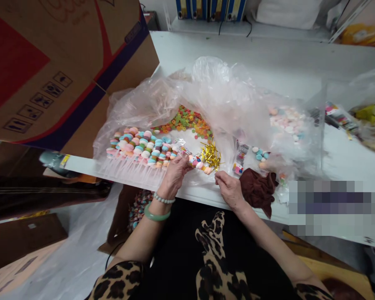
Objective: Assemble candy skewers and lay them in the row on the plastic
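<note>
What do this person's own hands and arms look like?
The sleeves are leopard print, black on tan. The left hand has a pale beaded bracelet and a smooth green bangle at its wrist; the right hand shows no jewellery.

Head view: from the wearer's head, facing forward and steeply down
Bottom edge: black cloth garment [178, 250], very near, seen from above
Centre: bare left hand [176, 170] and bare right hand [230, 191], at middle range
Upper left: large brown cardboard box with red and purple bands [81, 58], close, cut by the frame
Top edge: flat white shelf [203, 27], farther off, beyond the white table [275, 58]
</note>
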Demonstrator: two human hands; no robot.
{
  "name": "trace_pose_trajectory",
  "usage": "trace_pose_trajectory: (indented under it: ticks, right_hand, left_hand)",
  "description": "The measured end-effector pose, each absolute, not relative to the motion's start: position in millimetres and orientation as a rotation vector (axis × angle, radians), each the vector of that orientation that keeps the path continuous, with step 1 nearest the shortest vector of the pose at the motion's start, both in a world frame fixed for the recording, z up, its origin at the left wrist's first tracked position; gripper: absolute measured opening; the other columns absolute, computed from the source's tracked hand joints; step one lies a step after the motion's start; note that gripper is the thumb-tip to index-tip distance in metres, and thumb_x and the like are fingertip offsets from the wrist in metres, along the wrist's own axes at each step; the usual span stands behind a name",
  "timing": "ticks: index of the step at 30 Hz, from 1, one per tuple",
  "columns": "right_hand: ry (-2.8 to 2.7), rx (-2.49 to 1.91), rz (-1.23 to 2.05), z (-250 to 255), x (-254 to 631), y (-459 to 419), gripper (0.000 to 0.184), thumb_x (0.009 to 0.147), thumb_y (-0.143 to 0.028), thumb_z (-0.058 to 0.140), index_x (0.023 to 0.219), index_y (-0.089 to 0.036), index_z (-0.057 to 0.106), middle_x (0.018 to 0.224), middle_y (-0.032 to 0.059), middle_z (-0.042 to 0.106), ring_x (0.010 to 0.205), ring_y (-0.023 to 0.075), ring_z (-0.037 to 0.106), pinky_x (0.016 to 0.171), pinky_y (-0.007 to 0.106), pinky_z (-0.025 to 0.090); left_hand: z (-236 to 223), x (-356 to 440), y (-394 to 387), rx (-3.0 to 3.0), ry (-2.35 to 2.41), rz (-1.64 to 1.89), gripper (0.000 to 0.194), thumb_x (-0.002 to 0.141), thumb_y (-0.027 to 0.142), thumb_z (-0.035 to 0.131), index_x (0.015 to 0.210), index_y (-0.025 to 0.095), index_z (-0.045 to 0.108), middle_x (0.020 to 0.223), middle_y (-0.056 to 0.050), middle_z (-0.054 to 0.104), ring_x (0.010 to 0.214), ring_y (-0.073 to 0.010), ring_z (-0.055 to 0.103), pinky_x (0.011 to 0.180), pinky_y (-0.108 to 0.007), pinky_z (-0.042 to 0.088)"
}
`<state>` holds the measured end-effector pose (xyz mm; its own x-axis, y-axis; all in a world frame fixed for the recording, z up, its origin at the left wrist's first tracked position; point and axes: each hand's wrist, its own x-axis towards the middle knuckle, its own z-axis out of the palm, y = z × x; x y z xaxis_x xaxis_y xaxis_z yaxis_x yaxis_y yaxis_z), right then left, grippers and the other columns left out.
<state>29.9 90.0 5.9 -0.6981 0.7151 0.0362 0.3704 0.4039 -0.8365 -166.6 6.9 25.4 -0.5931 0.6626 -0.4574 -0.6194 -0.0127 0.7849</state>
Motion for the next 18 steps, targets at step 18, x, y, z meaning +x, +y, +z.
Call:
trace_pose_trajectory:
  ticks: [18]
  right_hand:
    - [-1.305,-1.114,2.519,14,20,102,0.027,0.065,-0.036,0.074,0.075,-0.017,0.058,0.052,-0.0034,0.059,0.034,0.0017,0.026,0.036,0.018,0.011]
  left_hand:
    - [25,-162,12,-0.052,1.166,2.021,0.021,0.069,0.023,0.081,0.075,0.016,0.062,0.071,0.0,0.07,0.063,-0.0122,0.067,0.062,-0.024,0.056]
